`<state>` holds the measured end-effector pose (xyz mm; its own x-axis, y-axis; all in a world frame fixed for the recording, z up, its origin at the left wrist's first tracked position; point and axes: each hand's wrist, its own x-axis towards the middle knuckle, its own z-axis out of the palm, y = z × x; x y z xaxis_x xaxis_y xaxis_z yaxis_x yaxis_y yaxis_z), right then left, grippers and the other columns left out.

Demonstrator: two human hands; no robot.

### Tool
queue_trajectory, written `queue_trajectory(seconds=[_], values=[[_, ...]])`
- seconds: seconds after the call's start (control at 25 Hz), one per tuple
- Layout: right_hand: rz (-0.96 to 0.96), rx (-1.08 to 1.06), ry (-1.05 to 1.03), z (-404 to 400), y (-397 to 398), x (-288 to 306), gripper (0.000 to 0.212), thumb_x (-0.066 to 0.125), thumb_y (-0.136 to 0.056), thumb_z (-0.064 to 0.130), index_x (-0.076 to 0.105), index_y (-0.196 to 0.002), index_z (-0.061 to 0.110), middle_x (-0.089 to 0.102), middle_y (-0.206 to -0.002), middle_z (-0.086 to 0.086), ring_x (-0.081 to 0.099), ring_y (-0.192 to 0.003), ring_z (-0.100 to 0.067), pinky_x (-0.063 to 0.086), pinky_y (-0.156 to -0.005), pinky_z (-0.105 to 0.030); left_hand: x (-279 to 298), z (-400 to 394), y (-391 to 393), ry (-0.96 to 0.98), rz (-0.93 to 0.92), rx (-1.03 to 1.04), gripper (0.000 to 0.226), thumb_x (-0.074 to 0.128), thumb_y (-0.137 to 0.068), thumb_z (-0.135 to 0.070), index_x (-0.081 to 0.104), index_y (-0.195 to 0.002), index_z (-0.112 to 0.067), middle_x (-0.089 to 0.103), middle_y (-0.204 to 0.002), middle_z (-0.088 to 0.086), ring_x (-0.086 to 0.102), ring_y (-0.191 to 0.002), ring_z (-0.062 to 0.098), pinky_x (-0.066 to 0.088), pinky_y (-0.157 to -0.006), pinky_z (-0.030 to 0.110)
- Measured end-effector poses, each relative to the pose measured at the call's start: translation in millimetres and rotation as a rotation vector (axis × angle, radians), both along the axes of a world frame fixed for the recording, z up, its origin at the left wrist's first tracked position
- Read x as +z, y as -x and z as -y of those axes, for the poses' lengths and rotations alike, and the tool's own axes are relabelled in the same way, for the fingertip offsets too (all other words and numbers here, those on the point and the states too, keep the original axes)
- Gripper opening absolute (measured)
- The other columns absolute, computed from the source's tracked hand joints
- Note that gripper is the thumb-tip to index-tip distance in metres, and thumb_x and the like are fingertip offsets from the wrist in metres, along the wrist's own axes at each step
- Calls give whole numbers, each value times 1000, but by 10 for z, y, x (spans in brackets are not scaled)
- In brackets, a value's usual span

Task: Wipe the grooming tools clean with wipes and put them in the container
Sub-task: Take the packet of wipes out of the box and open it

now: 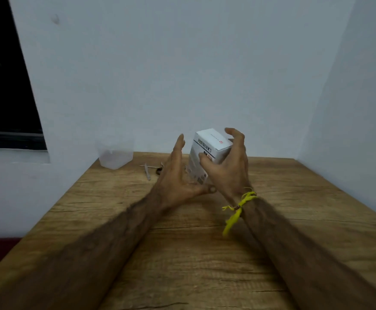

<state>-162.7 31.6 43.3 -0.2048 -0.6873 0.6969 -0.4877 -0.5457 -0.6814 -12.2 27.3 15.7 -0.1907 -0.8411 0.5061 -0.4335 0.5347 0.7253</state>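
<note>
Wooden table (205, 253) fills the near and middle ground, pushed into a corner of pale walls (182, 74); its near edge and left side are cut off by the frame. At the far left of it stands a clear tub (116, 156), the likely container, so washed out against the wall that I cannot tell whether anything is in it. Right of the tub and just behind the hands lie the tools (148, 171): thin metal pieces, blurred, partly hidden by the left hand, and their number and kind cannot be made out.

Between the hands is a white box (209, 153), tilted and lifted off the table. The right hand (229, 166), with a yellow thread (238, 209) at the wrist, grips it, fingers curled over the top far corner and thumb pressed on the near face. The left hand (178, 175) is beside the box with fingers straight and spread; its thumb reaches toward the box's lower end, though contact there is blurred.

As a judgement, this is the opening step: no wipe is out and no tool has been picked up. The box probably holds the wipes, though its print does not say so. Next, it needs a flap opened, likely with the left hand while the right steadies it, and a wipe drawn out. The flap itself is not visible.
</note>
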Motion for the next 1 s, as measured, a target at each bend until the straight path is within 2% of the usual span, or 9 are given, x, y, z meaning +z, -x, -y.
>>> queue_trajectory(seconds=[0.04, 0.12, 0.24, 0.32, 0.48, 0.64, 0.76, 0.84, 1.0], values=[[-28, 49, 2, -81, -55, -8, 78, 81, -73, 22, 38, -139, 25, 48, -125, 6, 51, -118, -10, 51, -95, -30, 19, -23, 18, 11, -70, -12, 140, 89, -52, -59, -1, -157, -35, 28, -162, -7, 30, -147, 13, 36, -116, 49], [-66, 96, 9, -169, -131, -2, 78, 82, -73, 22, 39, -138, 25, 48, -125, 8, 50, -119, -7, 51, -95, -29, 61, -45, 36, 94, -165, -6, 122, 88, -55, -49, 19, -154, -28, 50, -145, -8, 50, -132, 9, 51, -103, 44], [-65, 129, -16, -178, -159, 62, 69, 82, -75, 30, 46, -133, 25, 48, -123, 8, 50, -115, 1, 49, -90, -21, 129, -41, -18, 167, -93, 73, 95, 88, -61, -40, 38, -141, -25, 57, -131, -10, 55, -120, 7, 56, -92, 39], [-76, 136, -56, -162, -104, 88, 56, 80, -78, 34, 54, -128, 24, 52, -122, 6, 55, -109, 1, 52, -82, -21, 155, 13, -130, 159, 76, 103, 93, 88, -63, -33, 38, -142, -25, 52, -129, -8, 50, -118, 9, 55, -92, 40], [78, 270, -303, -121, -9, 127, 43, 79, -83, 28, 62, -122, 20, 62, -108, -3, 67, -95, -19, 59, -60, -26, 287, 108, -364, 67, 330, 63, 99, 86, -65, -26, 33, -148, -30, 48, -125, -5, 51, -113, 13, 55, -90, 38], [77, 286, -309, -118, 1, 120, 40, 77, -84, 27, 64, -121, 21, 67, -102, 2, 71, -88, -18, 62, -71, -44, 353, 120, -434, 112, 384, 44, 96, 81, -59, -31, 36, -144, -36, 52, -119, -10, 57, -108, 13, 60, -81, 37], [-36, 245, -261, -130, 28, 145, 44, 71, -85, 21, 61, -128, 22, 67, -106, 7, 71, -86, -11, 62, -73, -38, 342, 77, -418, 166, 384, 51, 94, 82, -58, -29, 38, -141, -42, 54, -118, -14, 57, -108, 11, 59, -81, 40], [-36, 267, -271, -138, 47, 172, 48, 72, -86, 25, 59, -131, 22, 67, -110, 8, 71, -89, -9, 62, -75, -34, 373, 64, -410, 181, 398, 59, 97, 82, -56, -31, 37, -141, -46, 55, -119, -17, 58, -108, 11, 57, -85, 43], [-56, 277, -318, -155, 19, 160, 57, 68, -75, 31, 57, -130, 24, 69, -109, 6, 72, -91, -12, 62, -76, -39, 400, 41, -418, 194, 520, 109, 102, 80, -57, -36, 31, -146, -49, 55, -121, -18, 56, -109, 10, 52, -94, 48]])
